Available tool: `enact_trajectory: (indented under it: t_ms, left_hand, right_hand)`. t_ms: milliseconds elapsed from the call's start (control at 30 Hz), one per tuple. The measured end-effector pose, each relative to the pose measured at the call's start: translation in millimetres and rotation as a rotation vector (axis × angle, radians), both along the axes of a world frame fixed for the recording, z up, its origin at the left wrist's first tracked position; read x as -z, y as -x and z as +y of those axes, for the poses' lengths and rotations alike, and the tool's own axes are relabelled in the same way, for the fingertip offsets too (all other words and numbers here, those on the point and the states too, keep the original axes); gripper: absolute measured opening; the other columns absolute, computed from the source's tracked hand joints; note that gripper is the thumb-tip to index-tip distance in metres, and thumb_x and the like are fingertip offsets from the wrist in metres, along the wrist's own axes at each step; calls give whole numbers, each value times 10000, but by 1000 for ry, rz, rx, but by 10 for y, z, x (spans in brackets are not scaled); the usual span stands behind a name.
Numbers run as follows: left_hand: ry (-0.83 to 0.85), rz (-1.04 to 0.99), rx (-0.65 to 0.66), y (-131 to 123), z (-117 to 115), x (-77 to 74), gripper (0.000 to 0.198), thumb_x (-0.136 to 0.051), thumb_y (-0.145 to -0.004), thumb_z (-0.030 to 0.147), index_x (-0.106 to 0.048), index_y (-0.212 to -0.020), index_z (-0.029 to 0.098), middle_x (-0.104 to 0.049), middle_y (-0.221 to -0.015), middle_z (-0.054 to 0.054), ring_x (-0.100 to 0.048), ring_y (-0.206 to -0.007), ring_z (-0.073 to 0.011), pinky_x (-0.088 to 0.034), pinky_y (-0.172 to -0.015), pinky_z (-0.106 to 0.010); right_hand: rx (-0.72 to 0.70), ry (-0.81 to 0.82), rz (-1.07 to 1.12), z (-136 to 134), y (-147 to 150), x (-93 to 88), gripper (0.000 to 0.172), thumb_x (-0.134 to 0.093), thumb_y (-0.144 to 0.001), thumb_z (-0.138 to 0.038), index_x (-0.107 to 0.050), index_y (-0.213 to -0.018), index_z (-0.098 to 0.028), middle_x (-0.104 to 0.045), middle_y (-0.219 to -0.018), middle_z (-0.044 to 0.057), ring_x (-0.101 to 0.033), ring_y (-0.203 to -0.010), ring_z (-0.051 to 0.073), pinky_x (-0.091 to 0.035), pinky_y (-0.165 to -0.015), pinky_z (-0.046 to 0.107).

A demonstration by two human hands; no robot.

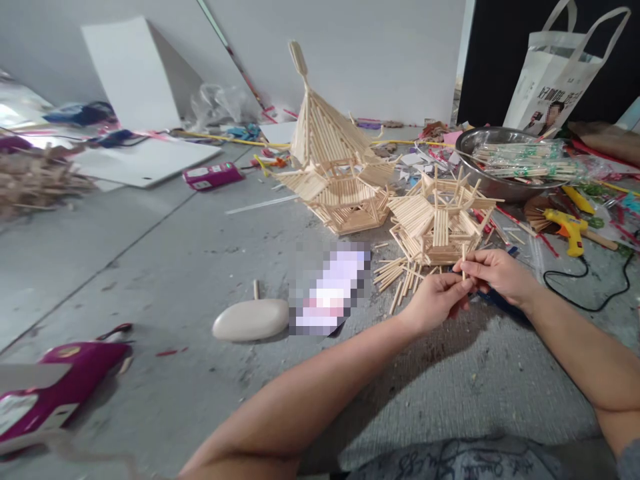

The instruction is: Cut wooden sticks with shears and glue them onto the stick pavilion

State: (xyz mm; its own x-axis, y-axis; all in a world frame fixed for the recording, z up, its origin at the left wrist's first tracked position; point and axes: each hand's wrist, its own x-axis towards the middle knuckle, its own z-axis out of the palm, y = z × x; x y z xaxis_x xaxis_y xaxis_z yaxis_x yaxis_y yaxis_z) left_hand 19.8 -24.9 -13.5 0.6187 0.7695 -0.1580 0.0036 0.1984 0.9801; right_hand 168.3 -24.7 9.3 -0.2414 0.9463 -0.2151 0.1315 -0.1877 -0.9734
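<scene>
A short wooden stick (464,259) stands nearly upright between my fingertips. My left hand (443,295) is closed in a pinch at its lower end. Around the middle of the stick, the thumb and fingers of my right hand (497,270) are closed. Just beyond my hands sits a small stick-built pavilion tier (441,230) with slanted roof panels and upright pegs. Cut wooden sticks (395,277) lie loose on the floor before it. Behind and to the left stands a bigger stick model (333,133) with a pointed, finial-topped roof. A dark blue object under my hands is mostly hidden.
Left of my hands lie a pixelated phone-like object (330,293) and a white rounded case (251,319). A yellow glue gun (567,228) with a black cord rests at right. Behind it, a metal bowl (505,191) holds bagged sticks. Purple packages (213,175) sit leftward.
</scene>
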Motion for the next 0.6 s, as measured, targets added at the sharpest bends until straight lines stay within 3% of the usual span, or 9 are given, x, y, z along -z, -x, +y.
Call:
enact_trajectory:
  t_ms: [167, 333, 500, 600]
  left_hand:
    - [7, -48, -87, -34, 30, 0, 351, -520, -743, 477, -542, -683, 132, -503, -489, 39, -387, -344, -38, -274, -352, -177]
    - [17, -102, -121, -83, 86, 17, 336, -528, -740, 453, -533, -650, 130, -505, -489, 32, -385, -342, -38, -268, -351, -180]
    - [109, -167, -155, -109, 167, 26, 324, -546, -727, 438, -540, -633, 128, -501, -472, 31, -392, -335, -42, -266, -348, -182]
    - [128, -198, -162, -101, 238, 27, 312, -556, -721, 430, -563, -656, 126, -506, -467, 31, -395, -327, -43, -258, -336, -179]
  right_hand:
    - [137, -51, -38, 68, 52, -14, 331, -629, -653, -477, -600, -635, -148, -453, -405, -59, -362, -348, 46, -259, -341, 189]
    - [146, -58, -54, 164, 90, 5, 371, -648, -620, -509, -582, -586, -145, -438, -379, -58, -367, -343, 51, -249, -340, 191]
    - [94, -165, -91, 209, 79, 61, 433, -503, -738, -560, -595, -626, -152, -521, -427, -18, -465, -398, 93, -330, -416, 226]
    - [59, -294, -316, 150, 32, 17, 476, -421, -796, -546, -583, -570, -160, -555, -462, 2, -495, -446, 107, -351, -468, 241]
